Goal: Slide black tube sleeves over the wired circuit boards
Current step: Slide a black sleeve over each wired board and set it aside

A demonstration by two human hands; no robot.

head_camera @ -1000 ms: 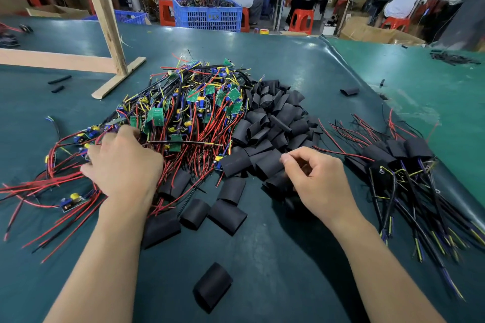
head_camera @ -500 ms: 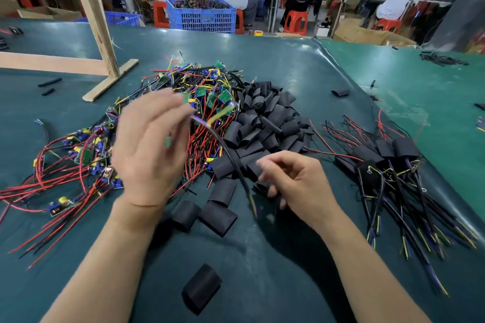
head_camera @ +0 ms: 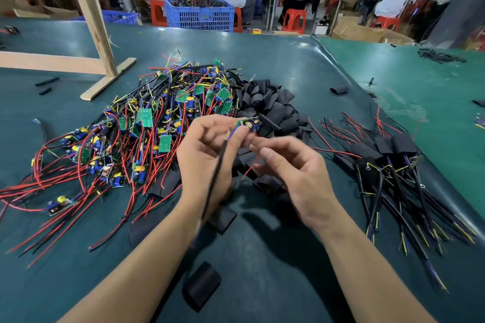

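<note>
Circuit board [head_camera: 248, 124] is pinched in the left hand [head_camera: 207, 155], cable dangling; the right hand [head_camera: 291, 168] looks loosely curled, can't tell if it's holding anything. Next it needs a sleeve [head_camera: 270, 183].

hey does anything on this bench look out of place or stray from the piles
Mostly sorted piles. A few strays: one black sleeve lies alone near the front edge, another sits apart beyond the sleeve pile, and two thin black tube pieces lie by the wooden frame. Nothing looks damaged.
</note>
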